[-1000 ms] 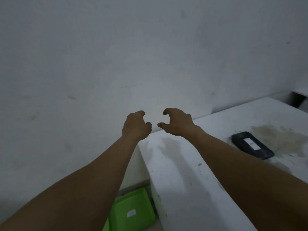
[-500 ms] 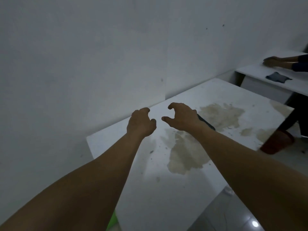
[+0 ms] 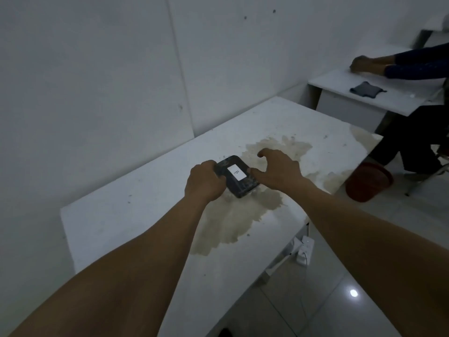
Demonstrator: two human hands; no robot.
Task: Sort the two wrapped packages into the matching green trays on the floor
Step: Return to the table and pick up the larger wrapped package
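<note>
The left hand (image 3: 202, 182) curls its fingers around the dark package (image 3: 237, 176) on the white table (image 3: 136, 205). At 3 o'clock, the right hand (image 3: 277, 170) touches it, fingers wide. Far right stands a red bucket (image 3: 368, 182); I cannot tell what is inside.

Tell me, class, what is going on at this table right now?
A person is reaching with both bare hands for a dark wrapped package lying on a stained white table. The left hand grips its near left edge; the right hand is spread open at its right side, thumb against the edge. A white label on top seems to read B. The package rests on the table, not lifted. No green trays are in view.
</note>
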